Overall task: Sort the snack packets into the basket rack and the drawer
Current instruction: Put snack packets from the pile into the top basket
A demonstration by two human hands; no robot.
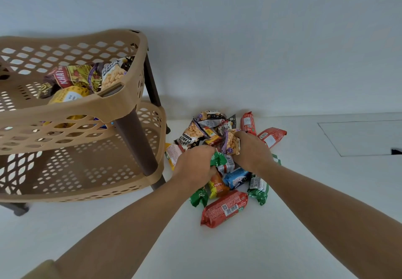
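Observation:
A heap of snack packets (226, 165) lies on the white floor against the wall. My left hand (194, 166) grips a green packet (217, 159) in the middle of the heap. My right hand (252, 150) is closed on a salted peanuts packet (231, 143). To the left stands the tan basket rack (121, 102); its top basket holds several packets (87, 78), among them peanuts and a red-and-yellow one. A long red biscuit packet (225, 209) lies nearest to me. No drawer is in view.
The rack's lower tier (154, 176) reaches close to the heap's left side. More red packets (270, 136) lie at the heap's far right. A thin rectangular outline (359, 137) marks the floor at the right. The white wall rises just behind the heap.

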